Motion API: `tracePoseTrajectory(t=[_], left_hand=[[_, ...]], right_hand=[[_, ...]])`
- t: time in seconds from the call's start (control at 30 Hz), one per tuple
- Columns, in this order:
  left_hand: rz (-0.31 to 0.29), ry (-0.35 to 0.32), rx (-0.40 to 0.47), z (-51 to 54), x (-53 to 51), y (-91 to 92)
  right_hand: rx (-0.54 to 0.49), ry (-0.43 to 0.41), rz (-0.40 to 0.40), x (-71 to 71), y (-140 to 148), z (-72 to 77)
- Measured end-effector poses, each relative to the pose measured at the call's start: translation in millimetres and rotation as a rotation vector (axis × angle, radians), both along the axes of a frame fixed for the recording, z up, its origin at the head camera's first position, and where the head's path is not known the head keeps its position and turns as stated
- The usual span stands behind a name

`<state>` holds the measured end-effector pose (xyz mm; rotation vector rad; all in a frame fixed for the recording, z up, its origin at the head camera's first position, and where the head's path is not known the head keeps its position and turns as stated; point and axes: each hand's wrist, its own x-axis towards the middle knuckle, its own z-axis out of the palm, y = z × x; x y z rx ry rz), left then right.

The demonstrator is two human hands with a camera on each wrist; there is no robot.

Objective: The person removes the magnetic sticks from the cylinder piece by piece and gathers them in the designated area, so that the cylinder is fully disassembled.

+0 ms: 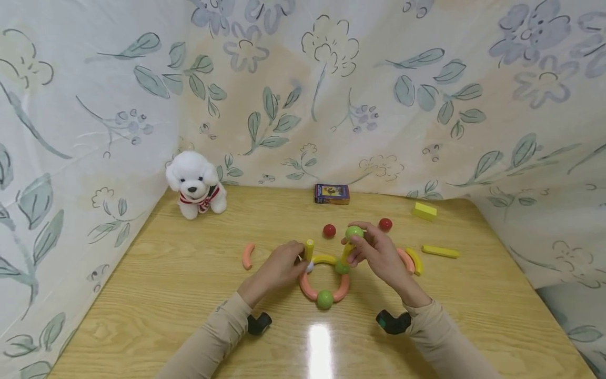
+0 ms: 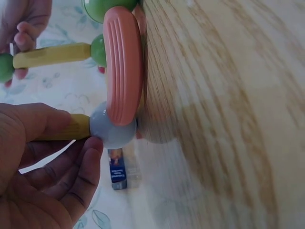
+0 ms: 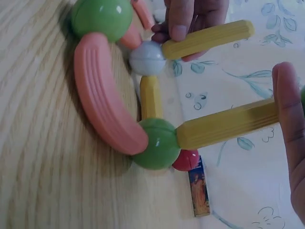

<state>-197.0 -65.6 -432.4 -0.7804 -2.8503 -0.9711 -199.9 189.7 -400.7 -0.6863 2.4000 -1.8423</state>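
The left hand [image 1: 282, 267] pinches an upright yellow rod [image 1: 309, 249], seemingly to steady it; the right hand [image 1: 380, 257] grips a green ball [image 1: 354, 232] atop a second rod [image 3: 228, 125]. Both rise from the curved-bar ring [image 1: 307, 287] lying on the worktop [image 1: 189, 310], likely for stability.

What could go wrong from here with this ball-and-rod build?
1. The right hand holds a green ball at the right yellow rod's top; an off-axis push might lever that rod out of the lower green ball.
2. The left hand grips the left yellow rod just above the pale ball; a sideways tug could loosen that joint.
3. The red ball just beyond the ring may roll if bumped.
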Motion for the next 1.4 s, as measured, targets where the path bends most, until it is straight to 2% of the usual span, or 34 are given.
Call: tracePoseTrajectory(t=[0.17, 0.23, 0.3, 0.37, 0.47, 0.53, 0.6, 0.7, 0.8, 0.97, 1.1, 1.17, 1.23, 1.33, 1.4], left_hand=[[-0.002, 0.003, -0.003, 1.8, 0.5, -1.3], [-0.003, 0.007, -0.011, 2.3, 0.5, -1.3], [-0.004, 0.011, -0.016, 2.1, 0.6, -1.3], [-0.005, 0.008, -0.017, 1.8, 0.8, -1.0], [-0.012, 0.006, -0.018, 0.5, 0.2, -0.6], [-0.021, 0.005, -0.025, -0.2, 0.0, -0.3], [-0.032, 0.004, -0.030, -1.2, 0.1, 0.0], [-0.039, 0.008, -0.027, -1.6, 0.1, -0.1], [-0.033, 0.016, -0.021, -0.6, -0.7, -0.7], [-0.032, 0.022, -0.017, 1.4, -0.3, -1.2], [-0.037, 0.028, -0.014, -0.3, 1.4, -0.7], [-0.037, 0.031, -0.005, -1.5, 1.5, -0.9], [-0.030, 0.014, 0.000, -1.6, 1.3, -1.7], [-0.023, -0.001, 0.012, -0.8, 0.2, -3.6], [-0.018, -0.012, 0.020, -0.2, -0.5, -5.3]], right_hand=[[-0.018, -0.029, -0.013, -3.8, -2, 5.2], [-0.022, -0.029, -0.055, -9.3, 0, 6.7], [0.018, -0.014, -0.128, -19.1, 5, 7.1], [0.139, 0.032, -0.215, -33.0, 11, 5.5], [0.413, 0.128, -0.317, -58.4, 21, -1.6], [0.596, 0.187, -0.360, -73.0, 25, -7.9], [0.738, 0.204, -0.381, -83.7, 28, -14.8], [0.887, 0.185, -0.390, -94.3, 31, -22.9], [0.957, 0.162, -0.391, -100.6, 30, -27.5], [0.978, 0.178, -0.414, -102.0, 30, -31.2], [0.908, 0.248, -0.425, -91.8, 31, -33.6], [0.816, 0.290, -0.397, -80.9, 30, -32.4], [0.697, 0.288, -0.341, -65.8, 27, -29.6], [0.515, 0.207, -0.228, -37.4, 21, -22.9], [0.446, 0.152, -0.152, -19.9, 17, -20.7]])
